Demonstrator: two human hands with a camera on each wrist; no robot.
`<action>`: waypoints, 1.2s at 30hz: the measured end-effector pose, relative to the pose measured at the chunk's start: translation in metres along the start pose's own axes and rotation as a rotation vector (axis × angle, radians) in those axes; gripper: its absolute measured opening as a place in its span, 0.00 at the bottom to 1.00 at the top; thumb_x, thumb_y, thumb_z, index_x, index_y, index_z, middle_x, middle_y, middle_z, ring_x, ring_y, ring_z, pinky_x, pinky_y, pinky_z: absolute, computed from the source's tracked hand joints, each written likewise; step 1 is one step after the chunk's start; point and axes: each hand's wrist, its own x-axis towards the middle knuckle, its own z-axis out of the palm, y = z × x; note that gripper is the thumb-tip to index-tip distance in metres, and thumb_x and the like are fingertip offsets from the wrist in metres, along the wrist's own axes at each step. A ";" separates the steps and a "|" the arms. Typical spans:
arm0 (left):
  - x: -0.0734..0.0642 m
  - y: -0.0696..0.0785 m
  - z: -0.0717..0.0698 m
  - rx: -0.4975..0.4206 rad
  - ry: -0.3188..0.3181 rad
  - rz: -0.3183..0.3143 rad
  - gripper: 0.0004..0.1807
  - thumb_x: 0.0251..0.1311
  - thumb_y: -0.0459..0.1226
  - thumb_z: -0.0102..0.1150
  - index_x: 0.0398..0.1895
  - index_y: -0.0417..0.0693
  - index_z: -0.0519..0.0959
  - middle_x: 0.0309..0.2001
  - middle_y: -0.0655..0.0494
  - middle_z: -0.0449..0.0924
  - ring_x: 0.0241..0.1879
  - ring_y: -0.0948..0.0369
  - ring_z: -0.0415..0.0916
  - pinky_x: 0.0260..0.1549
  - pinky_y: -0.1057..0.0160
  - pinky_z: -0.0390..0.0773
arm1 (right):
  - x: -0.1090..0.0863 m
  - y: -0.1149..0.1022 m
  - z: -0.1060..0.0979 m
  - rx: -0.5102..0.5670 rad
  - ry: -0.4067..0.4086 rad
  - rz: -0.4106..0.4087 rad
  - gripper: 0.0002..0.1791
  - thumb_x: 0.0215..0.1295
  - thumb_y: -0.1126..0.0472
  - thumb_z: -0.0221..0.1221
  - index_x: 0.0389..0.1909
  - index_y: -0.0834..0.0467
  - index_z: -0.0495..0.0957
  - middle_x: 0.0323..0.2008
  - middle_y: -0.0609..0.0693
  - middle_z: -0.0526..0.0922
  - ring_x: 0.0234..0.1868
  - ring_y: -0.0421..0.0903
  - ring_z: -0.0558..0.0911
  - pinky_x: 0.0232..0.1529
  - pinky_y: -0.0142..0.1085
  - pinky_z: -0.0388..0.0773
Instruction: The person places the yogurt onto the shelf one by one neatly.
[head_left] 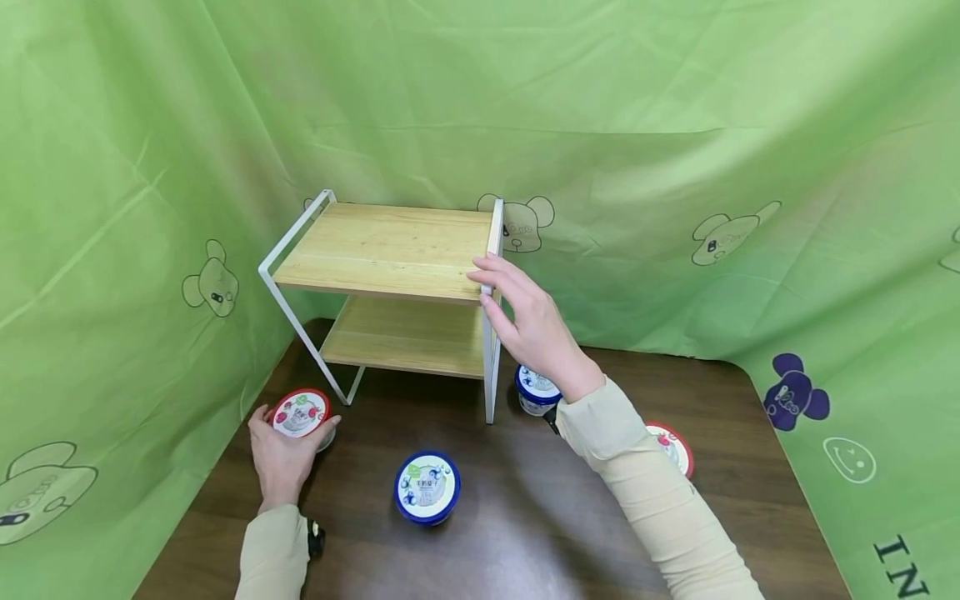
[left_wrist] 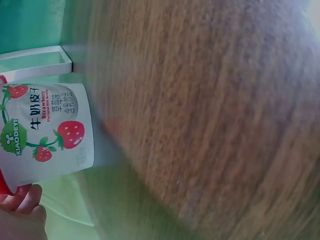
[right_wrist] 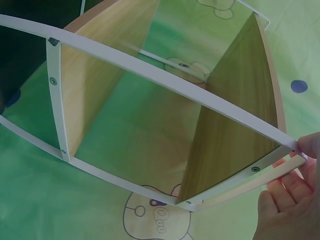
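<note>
At the left of the table, my left hand (head_left: 283,458) grips a red-lidded strawberry dairy cup (head_left: 301,413), thumb on one side of the lid and fingers on the other. The left wrist view shows the white side of this cup (left_wrist: 50,130), printed with strawberries; whether its base touches the table I cannot tell. My right hand (head_left: 528,321) holds the upper front right corner of a two-tier shelf (head_left: 390,246) with wooden boards and a white metal frame. In the right wrist view, thumb and fingers lie on either side of the frame rail (right_wrist: 240,187).
A blue-lidded cup (head_left: 427,488) stands in front of the shelf. Another blue-lidded cup (head_left: 537,388) sits right of the shelf, partly behind my right wrist. A second red-lidded cup (head_left: 672,450) is half hidden by my right sleeve. Green printed cloth (head_left: 637,167) surrounds the brown table (head_left: 510,517).
</note>
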 end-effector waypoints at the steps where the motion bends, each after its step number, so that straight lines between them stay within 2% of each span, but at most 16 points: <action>1: 0.000 0.000 0.001 -0.011 0.005 -0.001 0.67 0.34 0.56 0.86 0.72 0.37 0.55 0.61 0.33 0.65 0.61 0.39 0.65 0.62 0.40 0.67 | 0.000 0.000 0.000 0.001 0.002 0.000 0.17 0.77 0.64 0.54 0.62 0.62 0.78 0.69 0.56 0.73 0.73 0.48 0.65 0.73 0.43 0.61; 6: -0.002 -0.001 0.008 -0.061 0.031 -0.010 0.63 0.33 0.54 0.87 0.68 0.36 0.58 0.59 0.35 0.66 0.58 0.41 0.67 0.60 0.43 0.68 | -0.002 0.000 0.000 0.001 0.011 -0.001 0.16 0.77 0.64 0.54 0.61 0.62 0.78 0.69 0.55 0.73 0.73 0.48 0.65 0.73 0.43 0.61; 11: -0.005 -0.002 0.010 -0.121 0.050 -0.066 0.64 0.36 0.53 0.86 0.70 0.37 0.55 0.61 0.34 0.66 0.59 0.40 0.67 0.60 0.42 0.68 | -0.001 -0.002 0.003 0.015 0.008 0.005 0.17 0.77 0.64 0.54 0.61 0.62 0.78 0.69 0.55 0.72 0.74 0.48 0.64 0.73 0.43 0.61; 16: -0.008 -0.004 0.008 -0.126 0.057 -0.107 0.63 0.38 0.53 0.86 0.71 0.39 0.55 0.61 0.35 0.66 0.60 0.40 0.66 0.60 0.41 0.68 | -0.002 -0.004 0.006 0.016 0.011 0.006 0.16 0.77 0.64 0.54 0.61 0.62 0.78 0.69 0.56 0.73 0.74 0.48 0.64 0.73 0.43 0.61; 21: -0.013 -0.006 0.009 -0.127 0.069 -0.107 0.62 0.38 0.53 0.85 0.71 0.39 0.56 0.60 0.35 0.67 0.60 0.39 0.67 0.60 0.40 0.68 | -0.004 -0.006 0.008 0.006 0.025 0.005 0.16 0.77 0.63 0.53 0.61 0.62 0.78 0.69 0.55 0.73 0.73 0.48 0.65 0.72 0.43 0.63; 25: -0.017 -0.006 0.009 -0.117 0.103 -0.106 0.62 0.37 0.53 0.86 0.70 0.37 0.57 0.59 0.33 0.67 0.59 0.37 0.67 0.59 0.38 0.68 | -0.006 -0.007 0.009 0.012 0.034 0.012 0.16 0.77 0.63 0.53 0.60 0.62 0.79 0.68 0.55 0.74 0.73 0.47 0.65 0.72 0.43 0.63; 31: -0.020 -0.006 0.011 -0.134 0.152 -0.112 0.63 0.33 0.53 0.88 0.68 0.39 0.59 0.57 0.33 0.72 0.58 0.37 0.70 0.58 0.41 0.69 | -0.006 -0.006 0.009 0.008 0.044 0.002 0.16 0.77 0.62 0.53 0.60 0.62 0.79 0.68 0.55 0.74 0.73 0.48 0.66 0.72 0.43 0.63; 36: -0.021 -0.006 0.011 -0.142 0.135 -0.106 0.62 0.33 0.53 0.88 0.69 0.42 0.58 0.58 0.35 0.72 0.59 0.37 0.70 0.58 0.40 0.69 | -0.005 -0.006 0.009 0.010 0.052 -0.007 0.16 0.77 0.63 0.53 0.60 0.63 0.79 0.67 0.55 0.74 0.73 0.49 0.66 0.72 0.43 0.63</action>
